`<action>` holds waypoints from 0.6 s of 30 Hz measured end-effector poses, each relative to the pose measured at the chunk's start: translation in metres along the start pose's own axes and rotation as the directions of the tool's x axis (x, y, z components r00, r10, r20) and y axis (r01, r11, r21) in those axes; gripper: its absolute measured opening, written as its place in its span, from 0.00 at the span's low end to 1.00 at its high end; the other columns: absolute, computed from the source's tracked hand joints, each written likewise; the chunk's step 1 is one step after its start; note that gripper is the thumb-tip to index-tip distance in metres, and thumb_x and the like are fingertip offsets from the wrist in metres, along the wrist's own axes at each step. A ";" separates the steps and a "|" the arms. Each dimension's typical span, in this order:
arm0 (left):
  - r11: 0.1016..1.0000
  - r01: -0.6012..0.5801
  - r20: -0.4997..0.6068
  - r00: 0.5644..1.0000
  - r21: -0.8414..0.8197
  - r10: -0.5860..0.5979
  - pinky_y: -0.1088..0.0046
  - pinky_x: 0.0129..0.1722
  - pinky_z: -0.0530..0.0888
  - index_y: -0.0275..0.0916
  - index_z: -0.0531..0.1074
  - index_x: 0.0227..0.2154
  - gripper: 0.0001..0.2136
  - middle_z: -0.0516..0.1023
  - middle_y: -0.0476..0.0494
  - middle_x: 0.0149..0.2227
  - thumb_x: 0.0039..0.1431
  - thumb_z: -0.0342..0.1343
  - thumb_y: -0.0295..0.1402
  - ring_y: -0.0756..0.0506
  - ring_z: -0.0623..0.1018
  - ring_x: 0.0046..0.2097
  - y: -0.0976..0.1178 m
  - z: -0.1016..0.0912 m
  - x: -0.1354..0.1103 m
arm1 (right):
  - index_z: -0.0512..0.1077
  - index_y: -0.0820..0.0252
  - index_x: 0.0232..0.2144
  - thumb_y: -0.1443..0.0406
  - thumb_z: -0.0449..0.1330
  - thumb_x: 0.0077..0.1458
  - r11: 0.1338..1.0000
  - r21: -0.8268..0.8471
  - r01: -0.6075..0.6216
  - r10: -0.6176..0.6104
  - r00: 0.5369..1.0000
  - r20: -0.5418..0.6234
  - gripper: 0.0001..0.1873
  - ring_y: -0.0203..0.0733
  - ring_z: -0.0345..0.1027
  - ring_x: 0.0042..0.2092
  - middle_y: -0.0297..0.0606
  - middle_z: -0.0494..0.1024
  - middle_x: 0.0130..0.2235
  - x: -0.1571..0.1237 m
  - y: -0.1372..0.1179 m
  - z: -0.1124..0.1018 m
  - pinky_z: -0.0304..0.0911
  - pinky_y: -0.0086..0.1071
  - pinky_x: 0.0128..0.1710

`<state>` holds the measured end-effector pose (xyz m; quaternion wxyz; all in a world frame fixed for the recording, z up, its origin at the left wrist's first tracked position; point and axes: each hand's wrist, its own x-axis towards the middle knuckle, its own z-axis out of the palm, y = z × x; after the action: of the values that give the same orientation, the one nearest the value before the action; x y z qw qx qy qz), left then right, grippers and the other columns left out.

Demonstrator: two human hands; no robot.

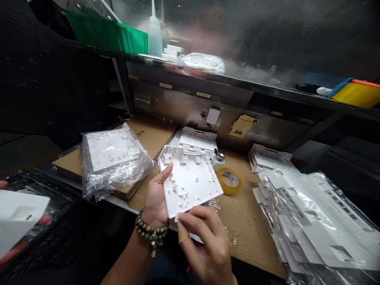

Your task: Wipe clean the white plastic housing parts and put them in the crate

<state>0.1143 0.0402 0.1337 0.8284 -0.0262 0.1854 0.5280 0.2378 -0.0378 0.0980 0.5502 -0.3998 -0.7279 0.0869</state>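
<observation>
Nearest the camera, the right hand [209, 241] had its fingertips drawn into a narrow pinch, and the left hand [156, 202] gripped one side of a white panel [191, 184], thumb over the edge. To the right, the stack of wrapped panels [323, 221] was the biggest thing and ran out of frame, glare on its film hiding detail. A bagged panel [114, 148] lay to the left.

Next in size, the held panel was tilted above the cardboard [252, 221]. It looked light and stiff, probably moulded plastic, its flat face likely a little slippery. Its small upright clips seemed the fragile part, so the plain outer edges looked the best hold. Its underside and most of the left fingers were hidden.

At the left border, another person's hand [44, 219] held a white cover [22, 223]; both were cut off. A roll of yellow tape [230, 191] lay just beyond the panel's right side. Smallest was a small white bit [176, 218] in the right hand's pinch; whether it was separate or joined to the panel's near corner was impossible to tell.
</observation>
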 end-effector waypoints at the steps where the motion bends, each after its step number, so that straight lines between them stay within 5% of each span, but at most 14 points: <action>1: 1.000 -0.017 -0.007 1.000 0.000 0.017 0.45 0.63 0.70 0.32 0.66 0.64 0.25 0.82 0.30 0.53 0.69 0.51 0.38 0.29 0.80 0.56 0.001 0.000 -0.001 | 0.79 0.59 0.42 0.75 0.64 0.58 1.000 -0.007 -0.009 0.009 1.000 -0.006 0.11 0.39 0.73 0.38 0.39 0.75 0.37 0.000 0.001 -0.001 0.74 0.31 0.38; 7: 0.998 -0.042 -0.009 0.999 0.047 0.042 0.43 0.65 0.66 0.32 0.65 0.65 0.26 0.81 0.28 0.55 0.68 0.51 0.39 0.29 0.78 0.58 -0.002 -0.005 0.000 | 0.79 0.58 0.44 0.73 0.64 0.59 1.000 0.028 -0.007 0.006 0.999 0.033 0.11 0.39 0.74 0.38 0.39 0.76 0.38 -0.002 -0.005 0.003 0.75 0.31 0.38; 10: 0.996 -0.039 0.019 0.999 0.077 0.038 0.41 0.66 0.63 0.33 0.65 0.66 0.26 0.80 0.28 0.56 0.69 0.48 0.39 0.28 0.76 0.61 0.006 -0.011 -0.001 | 0.79 0.56 0.43 0.71 0.65 0.59 0.997 -0.047 -0.054 0.057 0.996 0.061 0.10 0.40 0.75 0.39 0.39 0.77 0.39 -0.006 0.012 -0.010 0.76 0.32 0.40; 15: 0.987 -0.092 0.173 0.982 0.128 0.069 0.43 0.67 0.60 0.39 0.66 0.66 0.26 0.79 0.35 0.58 0.71 0.37 0.41 0.32 0.69 0.66 0.037 -0.024 -0.011 | 0.80 0.51 0.45 0.66 0.64 0.63 0.937 -0.223 -0.267 0.226 0.955 -0.193 0.08 0.41 0.76 0.46 0.39 0.76 0.45 -0.009 0.061 -0.063 0.75 0.31 0.43; 18: 0.975 -0.111 0.093 0.991 0.192 0.095 0.38 0.64 0.58 0.41 0.65 0.66 0.28 0.78 0.39 0.59 0.73 0.37 0.48 0.31 0.64 0.68 0.047 -0.033 -0.022 | 0.79 0.50 0.46 0.66 0.64 0.64 0.917 -0.248 -0.312 0.251 0.935 -0.249 0.09 0.42 0.75 0.51 0.38 0.77 0.48 -0.011 0.067 -0.081 0.72 0.35 0.50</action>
<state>0.0555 0.0344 0.1176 0.8054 0.0873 0.2032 0.5500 0.3417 -0.0263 0.0826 0.5430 -0.5827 -0.6044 0.0172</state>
